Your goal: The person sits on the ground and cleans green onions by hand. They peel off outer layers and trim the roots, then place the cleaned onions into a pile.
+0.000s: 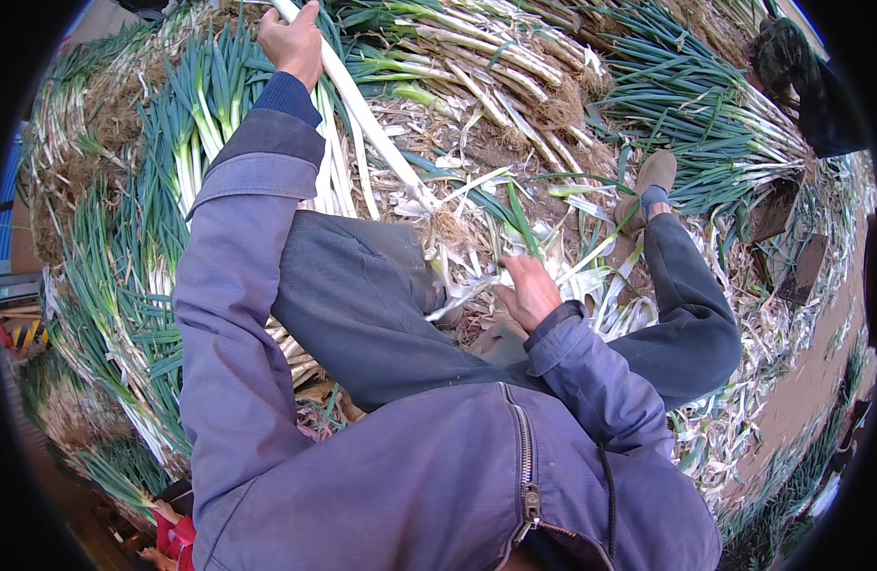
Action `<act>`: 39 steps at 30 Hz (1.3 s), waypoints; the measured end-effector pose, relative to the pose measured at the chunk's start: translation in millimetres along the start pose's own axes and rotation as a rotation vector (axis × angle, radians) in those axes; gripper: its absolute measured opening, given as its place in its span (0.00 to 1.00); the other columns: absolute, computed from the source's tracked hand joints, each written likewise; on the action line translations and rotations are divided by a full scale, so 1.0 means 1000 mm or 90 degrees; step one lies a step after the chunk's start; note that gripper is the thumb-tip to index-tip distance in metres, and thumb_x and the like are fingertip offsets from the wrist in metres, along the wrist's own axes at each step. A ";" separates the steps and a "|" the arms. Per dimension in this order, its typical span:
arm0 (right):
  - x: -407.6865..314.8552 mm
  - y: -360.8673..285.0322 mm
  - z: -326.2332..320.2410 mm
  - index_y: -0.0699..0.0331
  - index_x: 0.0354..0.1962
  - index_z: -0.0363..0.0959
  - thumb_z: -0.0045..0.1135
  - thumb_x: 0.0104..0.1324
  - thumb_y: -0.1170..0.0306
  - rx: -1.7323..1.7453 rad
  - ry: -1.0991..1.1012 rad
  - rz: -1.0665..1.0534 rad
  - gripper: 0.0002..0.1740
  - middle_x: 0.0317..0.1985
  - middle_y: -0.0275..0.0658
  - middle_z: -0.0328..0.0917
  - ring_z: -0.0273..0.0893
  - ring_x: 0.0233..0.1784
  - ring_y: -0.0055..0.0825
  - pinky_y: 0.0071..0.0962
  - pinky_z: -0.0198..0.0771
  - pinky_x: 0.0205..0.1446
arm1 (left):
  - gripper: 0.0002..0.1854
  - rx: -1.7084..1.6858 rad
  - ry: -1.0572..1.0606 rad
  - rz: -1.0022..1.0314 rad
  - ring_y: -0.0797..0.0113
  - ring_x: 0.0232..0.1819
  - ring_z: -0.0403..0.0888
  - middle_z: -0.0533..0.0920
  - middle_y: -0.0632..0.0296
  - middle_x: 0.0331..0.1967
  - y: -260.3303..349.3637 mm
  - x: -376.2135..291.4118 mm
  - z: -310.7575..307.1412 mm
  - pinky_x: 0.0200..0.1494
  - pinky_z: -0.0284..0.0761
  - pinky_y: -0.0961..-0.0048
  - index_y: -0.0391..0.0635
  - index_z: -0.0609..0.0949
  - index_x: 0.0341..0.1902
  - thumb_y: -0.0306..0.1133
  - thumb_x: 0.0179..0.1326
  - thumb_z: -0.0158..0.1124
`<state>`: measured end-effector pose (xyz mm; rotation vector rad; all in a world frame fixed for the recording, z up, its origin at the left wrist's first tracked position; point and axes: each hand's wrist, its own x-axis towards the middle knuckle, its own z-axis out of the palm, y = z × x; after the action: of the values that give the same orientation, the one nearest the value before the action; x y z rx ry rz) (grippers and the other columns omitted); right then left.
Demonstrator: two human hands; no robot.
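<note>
My left hand (294, 44) grips a long Welsh onion at the top of the view. Its smooth white stalk (371, 125) slants down to the right. A tuft of tan roots (450, 227) forms its lower end, above my bent leg. Between the fingertips of my right hand (531, 292) is a pale strip of peeled outer leaf (461, 294). That hand is below and right of the roots, over loose white and green peelings (552, 246). Left of my left forearm lie onions with white stalks and green tops (209, 107).
Unpeeled onions with brown roots (510, 64) lie ahead. A green-topped pile (702, 107) is at right, beside another person's dark sleeve and glove (802, 86). More bundles (117, 307) line my left. A person in a red sleeve (176, 537) is at lower left. Peelings (738, 385) litter the ground.
</note>
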<state>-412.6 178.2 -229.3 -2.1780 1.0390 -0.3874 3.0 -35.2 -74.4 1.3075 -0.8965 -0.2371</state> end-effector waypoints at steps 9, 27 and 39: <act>0.110 -0.112 -0.072 0.69 0.54 0.68 0.60 0.62 0.52 -0.012 0.029 0.005 0.33 0.38 0.51 0.79 0.78 0.41 0.50 0.44 0.73 0.42 | 0.18 0.056 0.038 0.073 0.72 0.17 0.73 0.77 0.61 0.23 0.023 -0.010 0.025 0.18 0.68 0.71 0.33 0.75 0.43 0.26 0.55 0.73; 0.129 -0.091 -0.053 0.64 0.35 0.76 0.66 0.49 0.83 0.136 0.528 -0.303 0.14 0.39 0.40 0.83 0.80 0.37 0.35 0.28 0.76 0.38 | 0.21 0.102 0.067 -0.091 0.62 0.28 0.79 0.77 0.51 0.34 0.021 -0.016 0.017 0.30 0.79 0.61 0.33 0.69 0.48 0.29 0.58 0.70; 0.063 -0.126 -0.040 0.63 0.34 0.69 0.58 0.50 0.81 0.246 0.186 -0.517 0.13 0.22 0.37 0.68 0.69 0.22 0.36 0.35 0.65 0.24 | 0.10 -0.066 0.168 -0.318 0.62 0.20 0.75 0.75 0.50 0.27 -0.010 -0.014 -0.003 0.21 0.71 0.63 0.32 0.69 0.40 0.17 0.58 0.60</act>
<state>-321.8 167.8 -114.3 -2.1216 0.1254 -1.1898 -1.4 -27.2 -89.1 1.4110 -0.3200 -0.4795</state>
